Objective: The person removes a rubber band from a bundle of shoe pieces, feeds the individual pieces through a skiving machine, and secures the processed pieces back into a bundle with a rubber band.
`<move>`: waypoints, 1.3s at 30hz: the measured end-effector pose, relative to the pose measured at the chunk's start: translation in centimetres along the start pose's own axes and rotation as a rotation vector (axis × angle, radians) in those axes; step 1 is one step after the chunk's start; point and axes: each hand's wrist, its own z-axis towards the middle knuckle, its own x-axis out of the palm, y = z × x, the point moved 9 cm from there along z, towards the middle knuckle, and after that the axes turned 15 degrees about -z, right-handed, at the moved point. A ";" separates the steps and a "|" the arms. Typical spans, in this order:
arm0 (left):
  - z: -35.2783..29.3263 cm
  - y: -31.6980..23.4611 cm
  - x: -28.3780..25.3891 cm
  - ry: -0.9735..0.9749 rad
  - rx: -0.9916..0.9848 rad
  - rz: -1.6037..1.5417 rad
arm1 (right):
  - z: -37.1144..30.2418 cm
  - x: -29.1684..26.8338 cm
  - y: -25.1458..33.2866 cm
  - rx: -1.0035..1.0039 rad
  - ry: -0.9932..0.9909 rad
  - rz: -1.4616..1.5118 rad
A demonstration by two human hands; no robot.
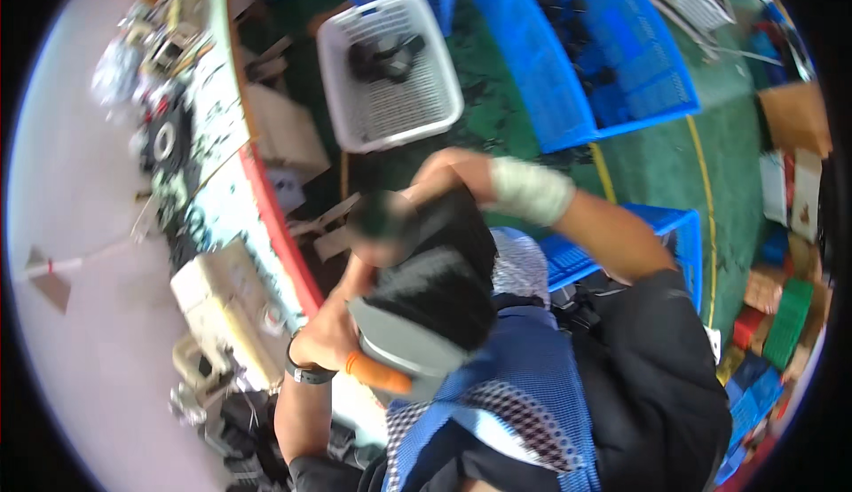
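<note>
A dark piece (435, 261), black with a grey edge and seemingly fabric, hangs in front of my body. Motion blur hides its exact kind. My left hand (328, 337) has its fingers closed on the grey side, with an orange finger cot (377, 373) on one finger and a dark watch (309, 373) at the wrist. At the piece's far end is my right hand (454, 168), curled over its top. A white wrap (531, 190) circles that wrist. Between the hands a round patch is smeared, so what lies there is unclear.
Left runs a long worktable (288, 248) with a cream sewing machine (226, 314) and scattered dark parts. Ahead on the green floor stands a white basket (390, 133) holding black pieces. A big blue crate (568, 128) is at far right; another blue crate (692, 261) stands at my right.
</note>
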 end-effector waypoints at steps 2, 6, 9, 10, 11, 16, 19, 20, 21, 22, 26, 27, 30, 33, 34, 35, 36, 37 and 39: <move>-0.9 -3.1 -0.6 -0.228 0.041 0.182 | -2.6 -4.5 -3.8 0.032 -0.297 -0.378; 1.1 -3.6 1.3 -0.316 0.510 1.404 | -9.4 -4.3 6.3 -0.014 -0.826 -0.426; 2.5 -4.0 1.6 -0.459 0.573 1.427 | -11.7 -1.5 11.4 -0.478 -0.997 -0.688; 3.3 -3.7 1.1 -0.407 0.498 1.268 | -11.4 -1.4 11.2 -0.467 -0.997 -0.689; 4.0 -2.9 0.6 -0.330 0.460 1.122 | -11.7 -1.4 11.9 -0.516 -1.076 -0.788; 5.5 3.9 -5.0 -0.370 0.044 0.266 | -9.2 -1.7 10.0 -0.582 -1.276 -1.055; 4.0 7.7 -6.9 -0.509 -0.141 -0.160 | -8.8 1.2 5.1 -0.496 -1.093 -1.078; 2.3 10.3 -9.8 -0.509 -0.088 -0.014 | -9.2 2.8 2.1 -0.370 -0.984 -1.020; 2.3 11.5 -9.4 -0.452 -0.061 -0.161 | -9.2 3.5 -0.5 -0.237 -0.878 -0.973; 2.7 11.8 -10.4 -0.437 -0.035 -0.152 | -9.1 3.6 -0.6 -0.231 -0.876 -0.976; 5.1 9.0 -8.8 -0.516 -0.077 -0.260 | -8.8 3.0 -5.9 0.175 -0.637 -0.189; 5.1 10.0 -9.5 -0.467 -0.054 -0.359 | -8.1 3.4 -5.9 0.216 -0.488 -0.275; 7.2 8.3 -7.2 -0.429 -0.034 -0.568 | -8.2 1.2 -8.2 0.196 -0.762 -0.120; 12.5 5.8 -5.3 -0.288 0.039 -0.192 | -8.2 -1.3 -9.8 0.203 -0.933 0.183; 14.6 6.6 -5.0 -0.259 0.028 -0.171 | -7.6 -2.7 -10.1 0.159 -0.909 0.439; 16.3 7.4 -5.3 -0.251 0.027 -0.153 | -7.9 -5.1 -9.4 0.165 -0.906 0.480; 18.1 7.7 -5.2 -0.180 -0.039 -0.200 | -9.1 -8.1 -10.0 0.111 -0.964 0.483; 18.7 7.2 -4.8 -0.152 -0.077 -0.202 | -10.6 -11.1 -10.9 0.097 -1.047 0.537; 18.8 5.3 -4.0 -0.082 -0.033 0.128 | -15.6 -18.3 -15.5 0.198 -1.195 0.406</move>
